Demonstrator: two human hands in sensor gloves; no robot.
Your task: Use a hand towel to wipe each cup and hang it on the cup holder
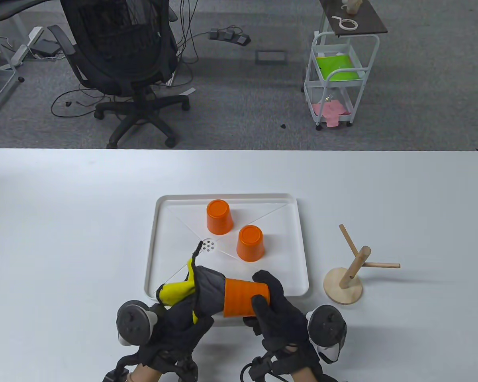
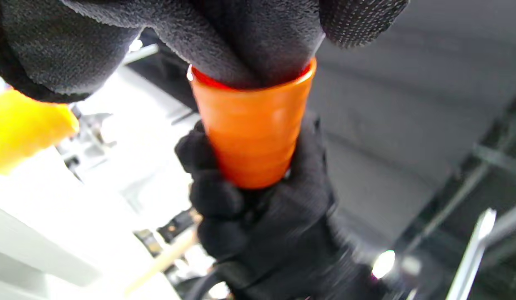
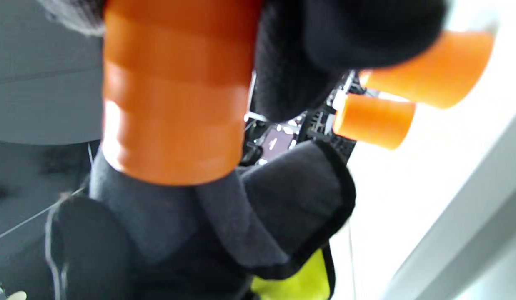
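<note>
Cup clamped in my right grip; left grip bunches towel inside. Advise twisting fully, beside tray.

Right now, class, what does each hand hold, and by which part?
Right hand grips the cup round its closed end; left hand holds the towel bunched into the cup's mouth.

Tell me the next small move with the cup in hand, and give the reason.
Probably twist the towel around inside the cup. The left hand has the towel stuffed into the cup's mouth, the right hand grips the cup, and the cup holder is bare.
</note>
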